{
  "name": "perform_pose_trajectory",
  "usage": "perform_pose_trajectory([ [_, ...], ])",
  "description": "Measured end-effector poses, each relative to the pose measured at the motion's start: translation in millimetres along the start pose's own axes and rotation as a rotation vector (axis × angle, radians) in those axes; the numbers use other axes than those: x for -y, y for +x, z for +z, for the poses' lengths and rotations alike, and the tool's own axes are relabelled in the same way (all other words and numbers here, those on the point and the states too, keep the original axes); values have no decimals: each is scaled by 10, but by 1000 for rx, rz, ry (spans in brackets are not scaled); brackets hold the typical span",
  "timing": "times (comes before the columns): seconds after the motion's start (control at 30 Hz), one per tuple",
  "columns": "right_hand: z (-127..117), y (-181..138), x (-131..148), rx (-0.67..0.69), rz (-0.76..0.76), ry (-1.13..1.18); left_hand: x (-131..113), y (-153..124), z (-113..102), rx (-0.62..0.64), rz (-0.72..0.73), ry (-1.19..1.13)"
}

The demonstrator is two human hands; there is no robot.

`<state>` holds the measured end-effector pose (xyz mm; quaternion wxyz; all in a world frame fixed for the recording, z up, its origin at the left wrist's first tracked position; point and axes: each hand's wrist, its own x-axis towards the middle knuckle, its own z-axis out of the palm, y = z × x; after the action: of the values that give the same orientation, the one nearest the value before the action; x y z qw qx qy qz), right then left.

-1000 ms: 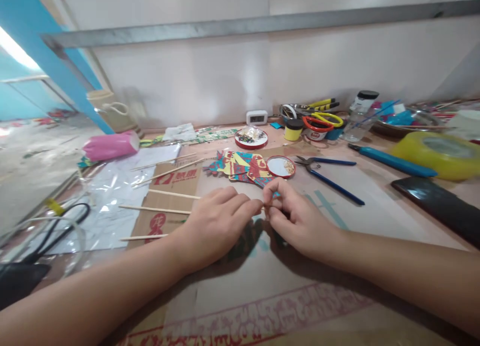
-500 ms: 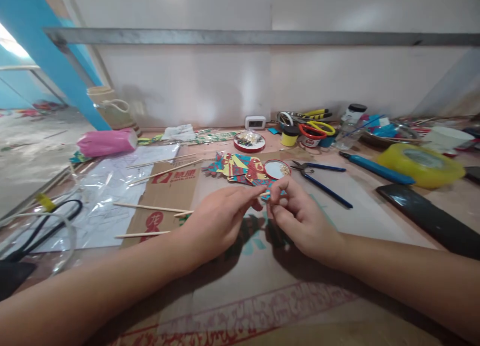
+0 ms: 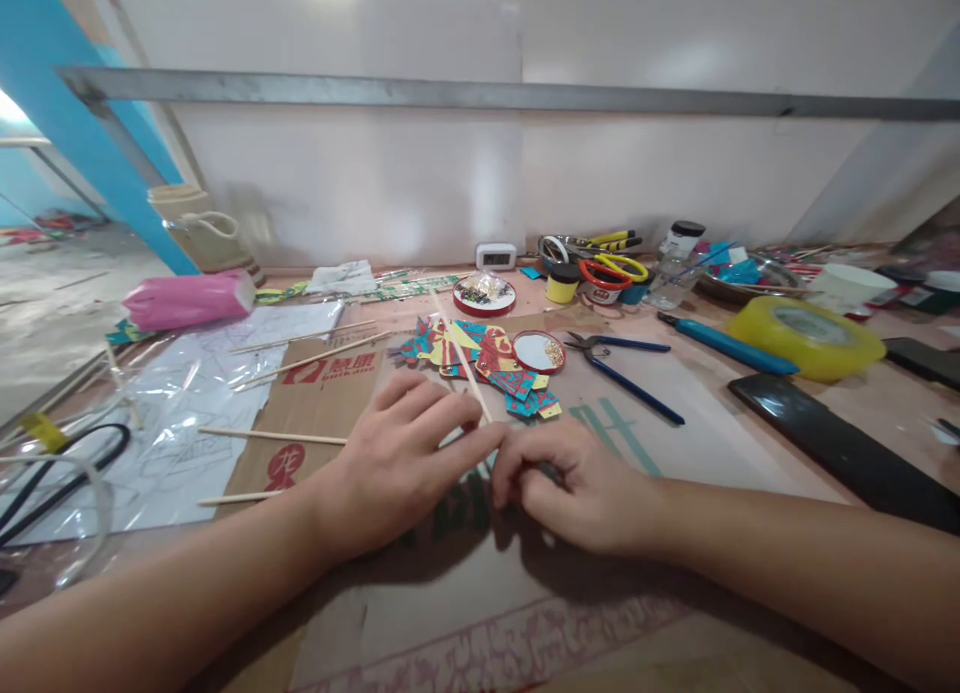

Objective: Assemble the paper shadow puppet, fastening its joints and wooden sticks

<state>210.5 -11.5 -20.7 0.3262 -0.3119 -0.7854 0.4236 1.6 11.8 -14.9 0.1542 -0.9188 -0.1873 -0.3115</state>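
Rising from the spot where both hands meet, a thin wooden stick [image 3: 462,358] is shown with its long axis leaning away from the person toward 11 o'clock. Its free tip ends over the coloured paper cut-outs [image 3: 517,378], which lie at 12 o'clock from the hands. The stick's lower end is pinched in the fingertips of the left hand [image 3: 397,463], which is placed at 9 o'clock of that end and is the nearer of the two to the shaft. The right hand [image 3: 581,488] is set at 3 o'clock, knuckles up and fingers curled under, its fingertips touching those of the left; whether the stick's foot is also gripped by it cannot be told. Both hands are rested on the cardboard sheet [image 3: 450,613]. Counted:
- one stick held
- four loose sticks [image 3: 274,436] laid at 9 to 11 o'clock, apart from the hands
- two red-rimmed round lids [image 3: 538,352] at 12 to 1 o'clock
- one pair of blue-handled pliers [image 3: 637,392] at 2 o'clock
- one yellow tape roll [image 3: 806,338] farther out at 2 o'clock
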Motion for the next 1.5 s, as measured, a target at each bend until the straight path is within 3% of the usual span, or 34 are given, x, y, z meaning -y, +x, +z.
perform_pose_trajectory([
  [0.07, 12, -28, -16, -29, -295, -174, -35, 12, -9, -11, -46, -147],
  [0.17, 41, -52, -52, -8, -516, -335, -103, 83, -38, -124, -438, -645],
  [0.27, 65, -60, -88, 5, -517, -374, -132, 203, -127, -244, -699, -1008],
  [0.37, 75, -70, -107, 24, -503, -398, -119, 299, -232, -235, -822, -1150],
  [0.7, 80, -88, -102, 214, -398, -496, -126, 371, -397, -354, -882, -1284],
  [0.87, 82, -84, -87, 246, -419, -489, -123, 390, -450, -385, -869, -1282],
  [1.0, 93, -95, -76, 172, -393, -344, -57, 381, -463, -374, -916, -1248],
  [1.07, 81, -97, -43, 120, -323, -158, 31, 369, -446, -390, -942, -1212],
  [1.2, 27, -58, 13, -20, 87, 333, 306, 295, -291, -409, -1080, -1183],
  [1.3, 0, -3, 1, -96, 198, 686, 524, 179, -111, -344, -1096, -1060],
  [1.4, -12, 44, -16, -104, 209, 824, 639, 73, -6, -238, -936, -684],
  [1.5, -27, 74, -21, -99, 231, 855, 546, 55, -31, -86, -631, -215],
])
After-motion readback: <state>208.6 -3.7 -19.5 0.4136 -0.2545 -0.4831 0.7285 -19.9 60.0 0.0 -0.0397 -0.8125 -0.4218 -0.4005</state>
